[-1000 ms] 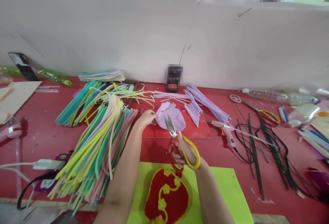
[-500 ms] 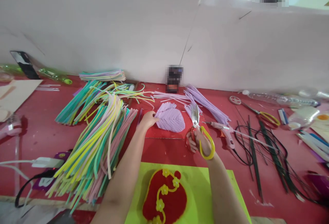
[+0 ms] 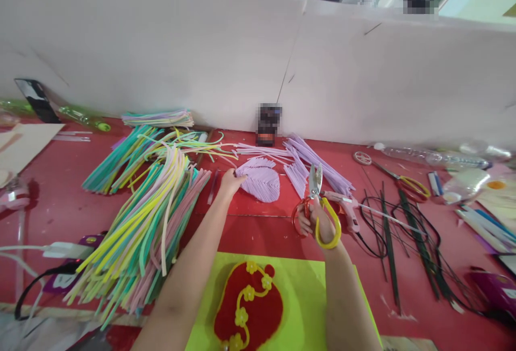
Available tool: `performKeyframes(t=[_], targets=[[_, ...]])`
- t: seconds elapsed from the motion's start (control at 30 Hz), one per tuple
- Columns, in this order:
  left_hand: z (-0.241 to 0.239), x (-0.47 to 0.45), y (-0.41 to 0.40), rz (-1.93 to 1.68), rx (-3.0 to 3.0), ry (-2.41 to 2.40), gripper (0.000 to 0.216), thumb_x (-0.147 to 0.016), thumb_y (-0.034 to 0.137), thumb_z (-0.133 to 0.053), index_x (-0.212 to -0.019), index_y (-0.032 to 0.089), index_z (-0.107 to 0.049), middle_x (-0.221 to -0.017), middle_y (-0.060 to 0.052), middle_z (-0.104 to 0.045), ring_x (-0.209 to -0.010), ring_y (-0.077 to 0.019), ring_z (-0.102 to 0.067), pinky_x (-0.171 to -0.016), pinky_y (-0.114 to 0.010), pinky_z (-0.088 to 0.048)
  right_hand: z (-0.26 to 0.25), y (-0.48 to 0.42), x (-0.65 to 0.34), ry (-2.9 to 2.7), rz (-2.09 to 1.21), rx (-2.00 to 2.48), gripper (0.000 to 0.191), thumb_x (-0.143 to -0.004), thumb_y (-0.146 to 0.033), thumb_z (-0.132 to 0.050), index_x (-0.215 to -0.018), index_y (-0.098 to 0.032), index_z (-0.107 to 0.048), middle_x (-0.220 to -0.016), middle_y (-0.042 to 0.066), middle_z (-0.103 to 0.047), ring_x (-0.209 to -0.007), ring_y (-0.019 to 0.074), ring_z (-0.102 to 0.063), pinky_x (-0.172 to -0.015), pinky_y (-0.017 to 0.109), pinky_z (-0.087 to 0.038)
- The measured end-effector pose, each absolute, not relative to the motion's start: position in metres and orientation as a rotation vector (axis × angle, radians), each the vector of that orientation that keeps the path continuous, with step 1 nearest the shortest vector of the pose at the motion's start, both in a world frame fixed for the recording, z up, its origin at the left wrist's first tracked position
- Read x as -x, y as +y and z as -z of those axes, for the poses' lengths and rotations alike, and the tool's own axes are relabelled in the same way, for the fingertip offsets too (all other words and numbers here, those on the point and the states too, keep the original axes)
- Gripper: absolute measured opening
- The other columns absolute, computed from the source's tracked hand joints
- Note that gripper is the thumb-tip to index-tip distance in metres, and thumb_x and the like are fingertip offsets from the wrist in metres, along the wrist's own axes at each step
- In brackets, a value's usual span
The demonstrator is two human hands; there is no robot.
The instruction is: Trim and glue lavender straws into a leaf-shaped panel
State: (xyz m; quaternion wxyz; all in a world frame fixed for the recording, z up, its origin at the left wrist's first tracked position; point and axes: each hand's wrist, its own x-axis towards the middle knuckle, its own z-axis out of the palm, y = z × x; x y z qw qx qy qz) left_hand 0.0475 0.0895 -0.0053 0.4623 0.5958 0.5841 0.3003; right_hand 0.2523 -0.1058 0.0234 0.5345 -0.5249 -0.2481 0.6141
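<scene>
A lilac leaf shape (image 3: 260, 181) made of pipe cleaners lies on the red table, its left edge pinched by my left hand (image 3: 234, 181). Scissors (image 3: 315, 181) with one red and one yellow handle are in my right hand (image 3: 316, 221), fingers through the loops and blades pointing away from me. To the right of the leaf are short lilac pipe cleaners (image 3: 297, 179), with a longer lilac bundle (image 3: 322, 163) behind. A pink glue gun (image 3: 350, 211) lies just right of the scissors.
Many pastel pipe cleaners (image 3: 137, 227) are heaped at left. In front is a yellow-green sheet (image 3: 304, 297) with a red and yellow flowered piece (image 3: 262, 308). Second scissors (image 3: 411, 185), dark stems (image 3: 390, 254) and cables lie right. A white partition (image 3: 181, 44) stands behind.
My right hand has moved the scissors slightly away from the leaf, to the right. My left hand still pinches the leaf's edge. The whole view has shifted a little.
</scene>
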Motion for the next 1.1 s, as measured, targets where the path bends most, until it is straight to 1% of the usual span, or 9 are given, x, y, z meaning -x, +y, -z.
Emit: performKeyframes(t=[0.13, 0.3, 0.5, 0.6, 0.7, 0.83, 0.93, 1.03, 1.1], targets=[[0.001, -0.058, 0.087, -0.819, -1.418, 1.411, 0.018, -0.066, 0.018, -0.068, -0.082, 0.015, -0.061, -0.083, -0.004, -0.070, -0.085, -0.0207, -0.065, -0.075, -0.029, -0.048, -0.024, -0.108, -0.254, -0.567, -1.405, 1.245, 0.063, -0.065, -0.084, -0.051, -0.069, -0.021, -0.054, -0.041, -0.008, -0.032, -0.031, 0.0069, -0.024, -0.032, 0.024, -0.027], [-0.032, -0.057, 0.079, -0.939, -1.507, 1.188, 0.025, -0.065, 0.013, -0.066, -0.090, 0.014, -0.063, -0.096, -0.008, -0.072, -0.092, -0.0209, -0.066, -0.086, -0.031, -0.047, -0.028, -0.111, -0.258, -0.575, -1.379, 1.220, 0.063, -0.065, -0.083, -0.052, -0.069, -0.021, -0.056, -0.041, -0.008, -0.032, -0.031, 0.0071, -0.025, -0.032, 0.024, -0.028], [-0.083, -0.049, 0.064, -0.844, -1.593, 0.924, 0.026, -0.067, 0.014, -0.065, -0.093, 0.014, -0.065, -0.094, -0.006, -0.071, -0.090, -0.0197, -0.065, -0.085, -0.032, -0.046, -0.031, -0.115, -0.269, -0.606, -1.371, 1.217, 0.063, -0.067, -0.083, -0.051, -0.070, -0.020, -0.057, -0.041, -0.007, -0.033, -0.031, 0.0079, -0.027, -0.033, 0.025, -0.031], [-0.095, -0.041, 0.060, -0.711, -1.564, 0.867, 0.028, -0.065, 0.018, -0.069, -0.094, 0.015, -0.067, -0.096, -0.005, -0.072, -0.091, -0.0188, -0.064, -0.087, -0.031, -0.045, -0.035, -0.119, -0.272, -0.601, -1.370, 1.213, 0.062, -0.069, -0.082, -0.050, -0.070, -0.020, -0.057, -0.042, -0.007, -0.034, -0.032, 0.0075, -0.028, -0.032, 0.024, -0.031], [-0.088, -0.034, 0.061, -0.547, -1.564, 0.877, 0.028, -0.063, 0.022, -0.072, -0.090, 0.016, -0.070, -0.089, -0.003, -0.072, -0.087, -0.0188, -0.064, -0.085, -0.031, -0.045, -0.038, -0.121, -0.272, -0.592, -1.365, 1.214, 0.057, -0.070, -0.077, -0.054, -0.070, -0.021, -0.056, -0.041, -0.008, -0.034, -0.031, 0.0066, -0.027, -0.032, 0.023, -0.031], [-0.057, -0.030, 0.068, -0.316, -1.642, 0.884, 0.013, -0.062, 0.019, -0.070, -0.075, 0.016, -0.070, -0.075, -0.001, -0.072, -0.082, -0.0206, -0.065, -0.080, -0.031, -0.047, -0.036, -0.119, -0.267, -0.623, -1.217, 1.272, 0.044, -0.069, -0.062, -0.068, -0.068, -0.020, -0.054, -0.043, -0.008, -0.040, -0.029, 0.0056, -0.029, -0.030, 0.021, -0.028], [-0.039, -0.031, 0.072, -0.434, -1.625, 1.011, 0.020, -0.065, 0.020, -0.066, -0.084, 0.017, -0.072, -0.084, -0.003, -0.074, -0.087, -0.0224, -0.066, -0.083, -0.033, -0.047, -0.034, -0.115, -0.260, -0.735, -1.085, 1.341, 0.040, -0.068, -0.056, -0.071, -0.065, -0.019, -0.053, -0.047, -0.005, -0.050, -0.028, 0.0054, -0.031, -0.030, 0.022, -0.026], [-0.038, -0.032, 0.075, -0.534, -1.580, 1.029, 0.027, -0.066, 0.017, -0.064, -0.092, 0.017, -0.073, -0.095, -0.005, -0.075, -0.094, -0.0229, -0.066, -0.088, -0.033, -0.046, -0.037, -0.108, -0.250, -0.848, -0.969, 1.480, 0.036, -0.072, -0.054, -0.067, -0.069, -0.018, -0.058, -0.042, -0.005, -0.046, -0.032, 0.0080, -0.035, -0.034, 0.024, -0.029], [-0.043, -0.032, 0.074, -0.555, -1.587, 0.996, 0.027, -0.067, 0.017, -0.064, -0.093, 0.016, -0.073, -0.096, -0.005, -0.074, -0.095, -0.0227, -0.066, -0.089, -0.033, -0.046, -0.042, -0.099, -0.242, -0.884, -0.901, 1.571, 0.036, -0.071, -0.052, -0.068, -0.076, -0.017, -0.061, -0.041, -0.005, -0.045, -0.035, 0.0092, -0.036, -0.037, 0.025, -0.031]])
